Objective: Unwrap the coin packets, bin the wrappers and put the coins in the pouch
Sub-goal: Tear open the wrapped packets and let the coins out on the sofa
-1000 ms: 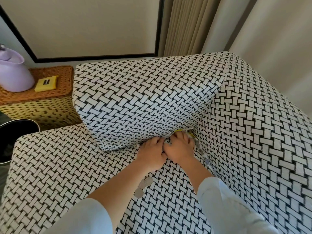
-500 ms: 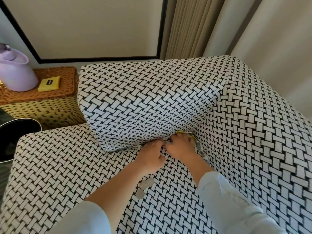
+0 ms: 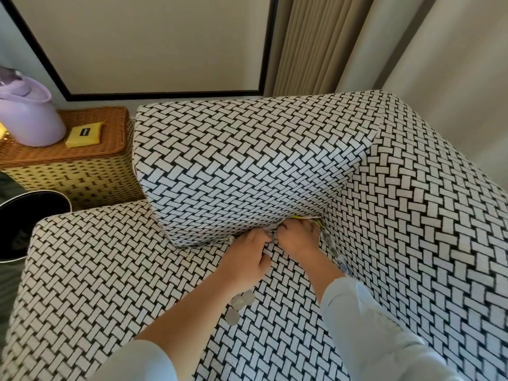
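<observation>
Little has changed on the basket-weave sofa (image 3: 110, 270) since 0.5 s ago. The left hand (image 3: 247, 255) and right hand (image 3: 298, 239) remain in its back corner, fingers curled, pinching a pale, yellow-edged coin packet (image 3: 303, 217). 3 silver coins (image 3: 238, 303) lie beside the left forearm.

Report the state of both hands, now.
Left hand: fingers curled, pinching the coin packet.
Right hand: fingers curled, gripping the same coin packet.
</observation>
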A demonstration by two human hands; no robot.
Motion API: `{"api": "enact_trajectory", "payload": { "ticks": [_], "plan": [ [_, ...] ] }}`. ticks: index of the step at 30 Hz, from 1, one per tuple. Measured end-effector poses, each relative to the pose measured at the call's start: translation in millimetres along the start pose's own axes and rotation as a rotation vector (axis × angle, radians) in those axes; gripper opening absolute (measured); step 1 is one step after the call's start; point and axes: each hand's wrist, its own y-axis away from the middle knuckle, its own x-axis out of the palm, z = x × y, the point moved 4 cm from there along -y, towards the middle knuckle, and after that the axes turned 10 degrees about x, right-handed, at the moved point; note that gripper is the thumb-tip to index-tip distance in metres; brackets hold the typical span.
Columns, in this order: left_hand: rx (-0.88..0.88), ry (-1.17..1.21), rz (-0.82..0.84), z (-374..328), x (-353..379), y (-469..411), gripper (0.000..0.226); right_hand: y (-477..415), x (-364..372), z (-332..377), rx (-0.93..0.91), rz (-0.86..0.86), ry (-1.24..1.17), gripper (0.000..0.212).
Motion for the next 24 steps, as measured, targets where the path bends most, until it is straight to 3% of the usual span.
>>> {"api": "enact_trajectory", "payload": {
  "ticks": [7,10,14,18,24],
  "plan": [
    [0.145,-0.024,-0.101,2.7,-3.3,19.7,0.035,-4.4,3.1,7.3,0.068,0.034,0.083,0.049],
    [0.138,0.132,-0.159,-1.1,-3.6,24.2,0.029,-5.4,6.0,5.3,0.06,0.015,0.075,0.051],
    [-0.035,0.452,-0.318,0.9,-6.6,21.4,0.029,-9.1,7.8,3.2,0.047,0.06,0.031,0.051],
    [-0.126,0.13,-0.347,2.6,-14.2,12.0,0.03,-12.2,7.9,2.1,0.054,0.09,0.005,0.055],
    [-0.235,-0.215,-0.138,3.4,6.5,-2.0,0.05,-15.7,11.7,5.1,0.067,0.102,0.091,0.06]
  ]
}}
